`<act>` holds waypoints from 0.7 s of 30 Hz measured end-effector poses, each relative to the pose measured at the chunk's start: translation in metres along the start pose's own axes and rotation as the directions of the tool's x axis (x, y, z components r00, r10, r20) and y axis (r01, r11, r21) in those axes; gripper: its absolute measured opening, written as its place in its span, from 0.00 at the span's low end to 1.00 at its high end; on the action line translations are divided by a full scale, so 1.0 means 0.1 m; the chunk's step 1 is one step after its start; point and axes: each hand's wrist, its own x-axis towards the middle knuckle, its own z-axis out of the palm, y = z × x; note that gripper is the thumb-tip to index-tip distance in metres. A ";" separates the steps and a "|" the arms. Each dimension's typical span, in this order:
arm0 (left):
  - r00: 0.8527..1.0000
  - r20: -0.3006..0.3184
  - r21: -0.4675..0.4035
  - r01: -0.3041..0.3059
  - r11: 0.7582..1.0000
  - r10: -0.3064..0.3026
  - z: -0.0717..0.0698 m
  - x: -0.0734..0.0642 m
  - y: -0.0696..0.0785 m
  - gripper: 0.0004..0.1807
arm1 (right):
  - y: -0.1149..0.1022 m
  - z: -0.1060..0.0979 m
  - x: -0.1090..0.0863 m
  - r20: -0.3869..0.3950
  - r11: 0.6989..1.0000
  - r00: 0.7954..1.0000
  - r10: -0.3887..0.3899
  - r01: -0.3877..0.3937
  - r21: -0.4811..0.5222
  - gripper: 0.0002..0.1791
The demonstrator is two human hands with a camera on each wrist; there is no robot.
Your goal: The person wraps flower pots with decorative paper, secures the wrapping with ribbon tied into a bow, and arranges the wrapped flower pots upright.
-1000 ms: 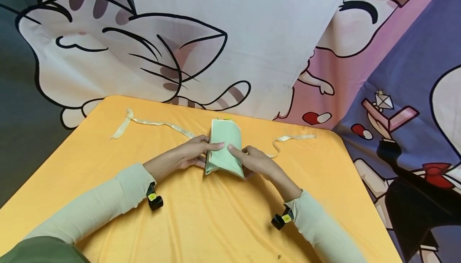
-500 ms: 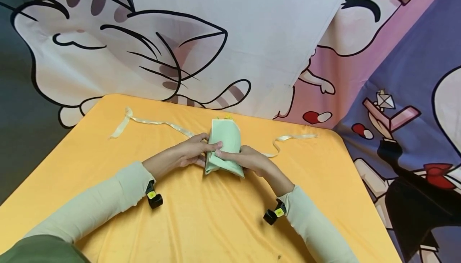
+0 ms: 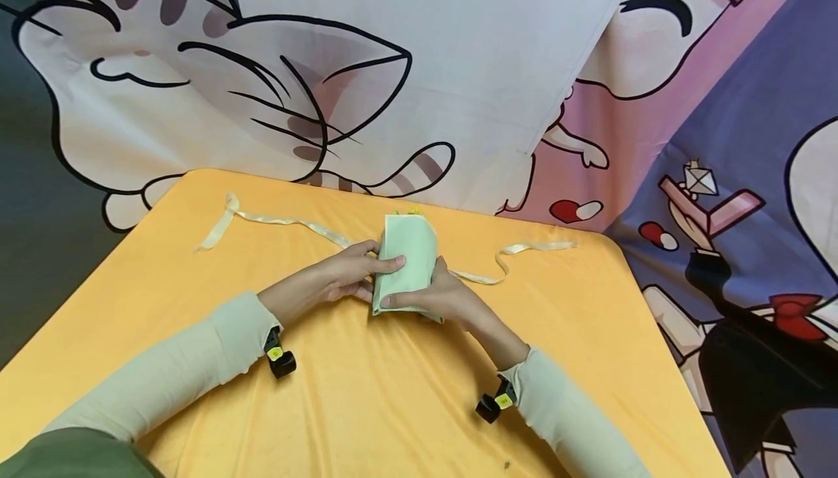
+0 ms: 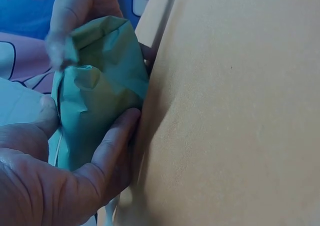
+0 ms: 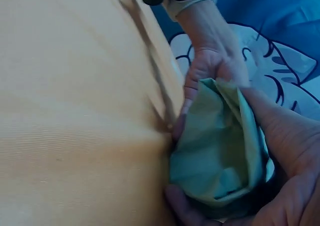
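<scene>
In the head view a light green paper-wrapped bundle [image 3: 411, 245] stands mid-table, yellow bits [image 3: 416, 211] peeking over its top. My left hand [image 3: 343, 274] grips its left side, thumb on the front and fingers behind. My right hand [image 3: 448, 296] grips the lower right, its thumb lying across the front near the bottom edge. Both wrist views show the creased, folded bottom of the paper [image 4: 95, 100], [image 5: 215, 146] between the two hands. What the paper encloses is mostly hidden.
A cream ribbon lies across the table behind the bundle, its left length [image 3: 281, 221] and right length [image 3: 537, 247] showing. A yellow cloth [image 3: 366, 405] covers the table. Printed cartoon curtains [image 3: 484, 85] hang along the far and right sides.
My right thumb has moved left and down across the front of the paper to its bottom edge, where the loose fold now lies flatter. My left hand stays nearly still.
</scene>
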 end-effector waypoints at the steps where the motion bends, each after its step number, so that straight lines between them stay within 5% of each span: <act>1: 1.000 0.001 -0.001 0.001 1.000 -0.001 0.00 -0.01 0.00 0.32 | 0.01 0.02 0.00 -0.017 1.000 1.000 0.007 -0.007 -0.003 0.56; 4: 1.000 -0.001 -0.004 0.004 1.000 -0.004 -0.01 -0.02 0.00 0.33 | -0.01 0.02 0.01 -0.015 1.000 1.000 0.008 -0.009 -0.019 0.55; 9: 1.000 -0.001 -0.010 0.009 1.000 -0.009 -0.03 -0.01 -0.01 0.33 | -0.08 -0.15 0.07 0.163 1.000 0.986 0.030 -0.030 -0.004 0.30; 17: 1.000 0.006 -0.015 0.016 1.000 -0.016 -0.07 0.01 -0.09 0.34 | -0.04 -0.25 0.16 0.152 0.987 0.978 0.140 -0.150 0.052 0.51; 21: 1.000 0.002 -0.018 0.016 1.000 -0.016 -0.07 0.01 -0.12 0.35 | -0.01 -0.24 0.17 0.163 0.988 0.981 0.103 -0.120 0.095 0.47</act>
